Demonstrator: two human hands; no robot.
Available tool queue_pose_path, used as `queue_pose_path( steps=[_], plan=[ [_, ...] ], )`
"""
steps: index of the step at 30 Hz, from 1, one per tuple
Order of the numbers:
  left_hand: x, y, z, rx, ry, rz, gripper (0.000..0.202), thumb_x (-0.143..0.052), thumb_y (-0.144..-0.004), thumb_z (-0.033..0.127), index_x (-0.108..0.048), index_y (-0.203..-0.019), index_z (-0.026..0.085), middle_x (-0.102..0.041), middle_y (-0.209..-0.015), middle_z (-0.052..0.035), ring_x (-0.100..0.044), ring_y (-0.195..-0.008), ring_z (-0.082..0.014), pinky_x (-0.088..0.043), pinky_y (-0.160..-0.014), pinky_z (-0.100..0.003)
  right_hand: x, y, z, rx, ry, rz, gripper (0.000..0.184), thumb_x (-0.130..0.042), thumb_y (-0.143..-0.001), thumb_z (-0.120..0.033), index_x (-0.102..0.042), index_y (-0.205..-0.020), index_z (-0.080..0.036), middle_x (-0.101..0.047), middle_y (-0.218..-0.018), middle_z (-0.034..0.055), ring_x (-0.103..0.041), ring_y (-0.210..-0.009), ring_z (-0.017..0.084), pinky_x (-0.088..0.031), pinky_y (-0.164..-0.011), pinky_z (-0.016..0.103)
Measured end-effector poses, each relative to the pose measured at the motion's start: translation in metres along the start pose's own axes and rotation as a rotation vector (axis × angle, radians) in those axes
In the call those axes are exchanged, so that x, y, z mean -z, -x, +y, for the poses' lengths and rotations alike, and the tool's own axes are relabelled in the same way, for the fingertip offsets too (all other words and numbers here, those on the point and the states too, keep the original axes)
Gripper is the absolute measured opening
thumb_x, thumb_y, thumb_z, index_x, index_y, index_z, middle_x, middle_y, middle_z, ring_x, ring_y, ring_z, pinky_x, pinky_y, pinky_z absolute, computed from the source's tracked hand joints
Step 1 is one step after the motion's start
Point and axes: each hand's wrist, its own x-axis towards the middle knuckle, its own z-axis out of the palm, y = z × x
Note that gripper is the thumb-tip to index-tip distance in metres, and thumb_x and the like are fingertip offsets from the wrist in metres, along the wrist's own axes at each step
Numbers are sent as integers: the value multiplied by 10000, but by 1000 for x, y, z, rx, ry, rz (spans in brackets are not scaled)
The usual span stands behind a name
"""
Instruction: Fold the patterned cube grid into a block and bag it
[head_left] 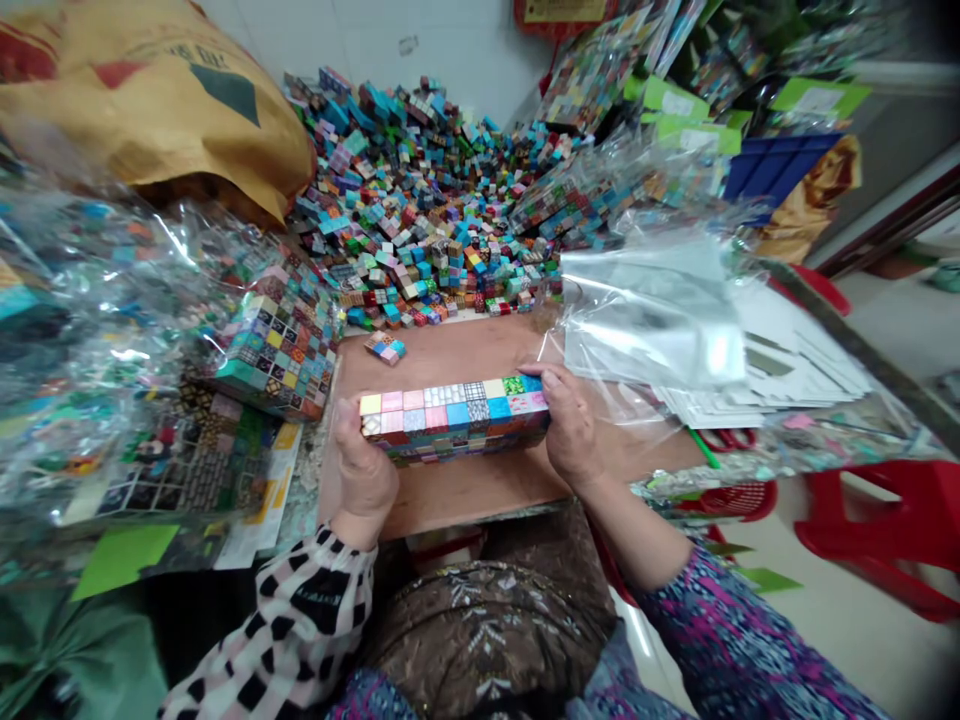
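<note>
I hold a long block of small patterned cubes (452, 417) just above a brown wooden board (465, 485). My left hand (363, 470) presses against its left end, fingers curled round it. My right hand (568, 425) clamps the right end, thumb on top. The cubes are stacked in tight rows, pink, white, blue and green on the top face. A small loose cluster of cubes (385, 347) lies on the board behind the block.
A big heap of loose coloured cubes (427, 210) fills the back of the table. Bagged cube blocks (281, 345) lie at the left, clear plastic bags (652, 310) and white sheets (780, 375) at the right. A yellow sack (150, 100) sits back left, red stools (885, 540) right.
</note>
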Motion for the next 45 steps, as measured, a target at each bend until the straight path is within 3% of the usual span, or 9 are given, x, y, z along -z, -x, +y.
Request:
queue_pose_path(
  steps=[3,7,13,17,21,31,36,41,45],
  plan=[
    [-2,1,7,28,50,26,570,-342,-937,680,-696,-952,233,-729,-967,-38,-656,-1053,-237,-494,-999,-362,6,0,-2,-89,27,-68,396,-430,-982,-537,-695,-1012,-245,-726,-1036,45,-652,-1019,228,-508,-925,401],
    [5,-6,29,-2,138,-225,629,-304,-921,709,-685,-1070,231,-736,-997,-61,-690,-939,-248,-546,-885,-408,27,-8,-10,-114,121,-290,470,-390,-994,-588,-574,-1326,-311,-633,-1334,53,-569,-1246,259,-426,-1073,500],
    [20,-40,87,-562,-579,-687,700,-695,-691,721,-669,-1238,284,-705,-1223,-98,-599,-1177,-373,-294,-1126,-569,30,-40,-51,454,619,-673,709,-625,-852,-656,-480,-1439,-286,-516,-1478,120,-423,-1386,358,-220,-1172,627],
    [11,-52,103,-715,-874,-904,634,-608,-727,777,-723,-1078,262,-746,-950,-106,-657,-1009,-379,-252,-1090,-662,12,-54,-66,571,836,-923,613,-554,-911,-631,-592,-1320,-175,-684,-1205,164,-612,-1128,354,-434,-1001,548],
    [2,-55,92,-760,-886,-958,495,-498,-852,700,-722,-886,260,-720,-802,-87,-667,-854,-332,-346,-1041,-613,6,-56,-63,493,846,-1009,471,-459,-1007,-519,-626,-1243,-148,-725,-1052,125,-668,-901,267,-501,-768,383],
    [-1,-61,79,-762,-693,-911,463,-550,-810,697,-744,-984,315,-758,-848,-89,-685,-855,-367,-343,-1064,-612,3,-56,-64,495,871,-1012,478,-490,-994,-523,-597,-1273,-150,-711,-1110,120,-662,-964,260,-509,-844,390],
    [6,-61,71,-837,-711,-844,664,-579,-716,812,-719,-1131,313,-744,-794,-87,-689,-885,-384,-269,-1119,-634,51,-66,-77,438,607,-590,490,-515,-957,-583,-545,-1341,-281,-603,-1337,84,-560,-1219,271,-474,-1012,453],
    [13,-57,85,-856,-646,-714,703,-645,-699,774,-670,-1248,335,-747,-1083,-86,-682,-992,-375,-285,-1137,-626,134,-43,-37,-44,734,237,526,-620,-847,-614,-552,-1193,-224,-596,-1143,100,-616,-887,231,-528,-781,434],
    [15,-36,111,-966,-441,-691,500,-695,-783,555,-660,-1256,399,-753,-1085,-42,-695,-976,-344,-422,-1070,-600,159,4,17,-487,589,470,700,-725,-676,-676,-471,-1136,-214,-578,-1015,63,-610,-828,226,-529,-730,404]
  ],
)
